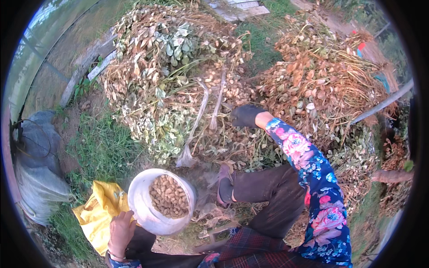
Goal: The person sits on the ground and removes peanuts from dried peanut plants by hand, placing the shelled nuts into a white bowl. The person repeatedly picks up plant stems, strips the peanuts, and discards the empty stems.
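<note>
A white plastic bucket (161, 226) partly filled with peanuts in their shells (169, 197) stands between my legs, its mouth tilted towards the view. Bare, my left hand (121, 231) is at the bucket's left rim, the fingertips by the edge; whether it grips the rim is unclear. In a dark glove, my right hand (246, 116) rests low over the dried peanut plants, just below a loose heap of peanuts (236, 90). Its fingers are hard to make out, so what it holds, if anything, is hidden. Strips of clear plastic film (201, 114) lie across the plants to its left.
Large piles of dried peanut plants (144, 63) (321, 87) spread ahead and to the right. A yellow sack (100, 204) lies left of the bucket, with whitish sheeting (43, 187) beyond. A metal pole (385, 100) slants at right. Boards (239, 10) lie at the top.
</note>
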Tool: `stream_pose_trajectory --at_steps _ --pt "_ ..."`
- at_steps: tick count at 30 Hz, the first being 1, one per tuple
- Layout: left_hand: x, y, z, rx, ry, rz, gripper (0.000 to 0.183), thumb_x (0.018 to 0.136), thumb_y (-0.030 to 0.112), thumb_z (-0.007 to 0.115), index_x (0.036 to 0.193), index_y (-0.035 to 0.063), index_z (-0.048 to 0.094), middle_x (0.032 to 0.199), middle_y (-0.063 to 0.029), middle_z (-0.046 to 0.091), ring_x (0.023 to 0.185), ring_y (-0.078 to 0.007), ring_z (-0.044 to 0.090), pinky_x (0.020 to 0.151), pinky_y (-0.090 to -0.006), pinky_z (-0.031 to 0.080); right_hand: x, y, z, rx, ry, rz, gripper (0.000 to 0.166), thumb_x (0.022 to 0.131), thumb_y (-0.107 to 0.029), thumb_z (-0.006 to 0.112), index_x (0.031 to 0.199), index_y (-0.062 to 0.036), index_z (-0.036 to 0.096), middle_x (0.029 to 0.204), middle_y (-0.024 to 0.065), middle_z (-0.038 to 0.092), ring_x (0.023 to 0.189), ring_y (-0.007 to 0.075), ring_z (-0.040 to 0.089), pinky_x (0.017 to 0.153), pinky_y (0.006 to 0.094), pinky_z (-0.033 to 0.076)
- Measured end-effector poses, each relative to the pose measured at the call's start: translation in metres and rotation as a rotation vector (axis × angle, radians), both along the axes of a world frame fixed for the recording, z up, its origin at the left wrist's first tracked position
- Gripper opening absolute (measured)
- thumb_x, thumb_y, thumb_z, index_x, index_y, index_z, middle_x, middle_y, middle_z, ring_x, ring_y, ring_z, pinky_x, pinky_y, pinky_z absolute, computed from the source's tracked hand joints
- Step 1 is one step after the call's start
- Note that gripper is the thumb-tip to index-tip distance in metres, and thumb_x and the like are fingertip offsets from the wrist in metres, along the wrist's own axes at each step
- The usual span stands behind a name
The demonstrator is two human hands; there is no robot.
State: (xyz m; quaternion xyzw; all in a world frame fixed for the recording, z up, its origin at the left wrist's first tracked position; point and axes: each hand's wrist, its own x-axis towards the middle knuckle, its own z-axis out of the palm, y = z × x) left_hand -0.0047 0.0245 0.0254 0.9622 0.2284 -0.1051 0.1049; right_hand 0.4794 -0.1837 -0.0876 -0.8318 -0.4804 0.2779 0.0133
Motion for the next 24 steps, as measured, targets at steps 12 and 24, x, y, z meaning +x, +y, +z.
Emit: stream_pose_trajectory --at_steps 12,24 --pt "0.006 -0.009 0.011 0.005 0.142 -0.063 0.025 0.069 0.011 0.064 0.090 0.0065 0.053 0.071 -0.0100 0.050 0.066 -0.0288 0.053 0.063 -0.0382 0.042 -0.003 0.102 -0.078 0.188 -0.440 0.336 0.019 0.073 -0.007 0.052 0.088 -0.0111 0.063 0.078 0.0114 0.063 0.078 0.0295 0.062 0.068 0.0389 0.049" --pt "0.005 -0.022 0.015 0.041 0.131 -0.129 0.030 0.066 0.012 0.067 0.092 0.0065 0.053 0.071 -0.0096 0.050 0.067 -0.0272 0.055 0.064 -0.0368 0.042 -0.062 -0.057 -0.018 -0.280 0.320 0.378 0.024 0.076 -0.026 0.050 0.083 -0.0086 0.064 0.079 0.0147 0.063 0.073 0.0311 0.061 0.064 0.0393 0.047"
